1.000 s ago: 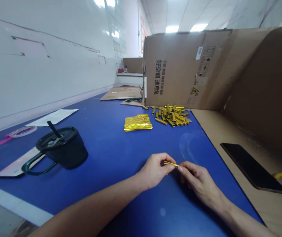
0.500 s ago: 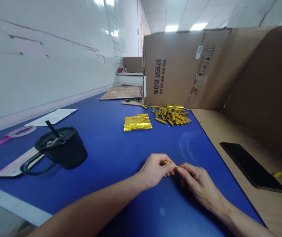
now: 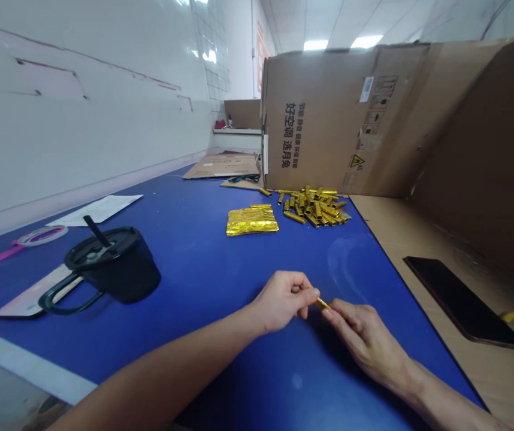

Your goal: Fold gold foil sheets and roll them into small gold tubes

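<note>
A small gold foil strip (image 3: 322,303) is held just above the blue table (image 3: 239,371), slanting between my two hands. My left hand (image 3: 286,298) pinches its upper left end between thumb and fingers. At the lower right end, my right hand (image 3: 361,328) grips it with thumb and forefinger. Most of the strip is covered by fingertips, so its exact shape is hard to make out. Farther back lies a flat stack of gold foil pieces (image 3: 252,221). Right of that stack is a heap of short gold foil tubes (image 3: 315,206).
A dark lidded mug (image 3: 120,269) with a straw stands at left, by a pale phone-like slab (image 3: 26,293), tape roll (image 3: 44,236) and paper (image 3: 97,211). Big cardboard box (image 3: 329,120) rises behind; a black phone (image 3: 463,302) lies right. Scissors (image 3: 244,178) rest far back.
My left fingers have shifted along the gold strip, and a wider piece of it now shows between the hands. The view has moved slightly; the stack and heap look the same.
</note>
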`<state>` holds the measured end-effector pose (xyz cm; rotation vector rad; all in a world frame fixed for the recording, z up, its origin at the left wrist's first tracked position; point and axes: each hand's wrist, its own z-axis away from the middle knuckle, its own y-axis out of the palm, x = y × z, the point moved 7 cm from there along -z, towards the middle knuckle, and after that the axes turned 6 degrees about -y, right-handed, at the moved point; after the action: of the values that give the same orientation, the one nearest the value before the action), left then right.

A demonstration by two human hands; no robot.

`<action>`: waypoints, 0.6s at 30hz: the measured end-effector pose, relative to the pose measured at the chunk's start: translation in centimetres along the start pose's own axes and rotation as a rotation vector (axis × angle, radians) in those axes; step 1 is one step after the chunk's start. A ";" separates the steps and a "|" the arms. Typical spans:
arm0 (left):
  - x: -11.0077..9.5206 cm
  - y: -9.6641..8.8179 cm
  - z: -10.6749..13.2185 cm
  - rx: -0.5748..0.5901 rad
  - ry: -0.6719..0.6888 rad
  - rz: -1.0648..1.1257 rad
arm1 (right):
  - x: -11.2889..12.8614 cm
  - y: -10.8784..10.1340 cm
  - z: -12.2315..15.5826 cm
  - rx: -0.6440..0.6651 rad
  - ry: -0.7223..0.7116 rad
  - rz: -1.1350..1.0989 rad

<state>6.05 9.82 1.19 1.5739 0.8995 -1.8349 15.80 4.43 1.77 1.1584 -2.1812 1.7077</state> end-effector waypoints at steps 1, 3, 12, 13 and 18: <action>0.0 0.0 -0.1 -0.004 0.006 0.011 | 0.1 -0.1 0.0 -0.018 -0.037 0.057; 0.1 0.0 -0.2 -0.007 0.004 0.049 | 0.4 -0.4 0.0 -0.048 -0.098 0.181; -0.6 -0.6 -0.3 -0.065 0.094 0.117 | -0.8 0.1 0.0 0.002 0.220 -0.252; -0.6 -0.5 -0.3 -0.064 0.093 0.130 | -0.9 0.1 0.0 -0.018 0.238 -0.290; 0.0 0.2 -0.2 -0.030 0.036 0.110 | -1.1 -0.2 0.1 -0.086 0.240 -0.309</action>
<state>6.32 9.91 1.18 1.6097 0.8361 -1.7146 16.74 4.85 1.26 1.1320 -1.8092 1.5191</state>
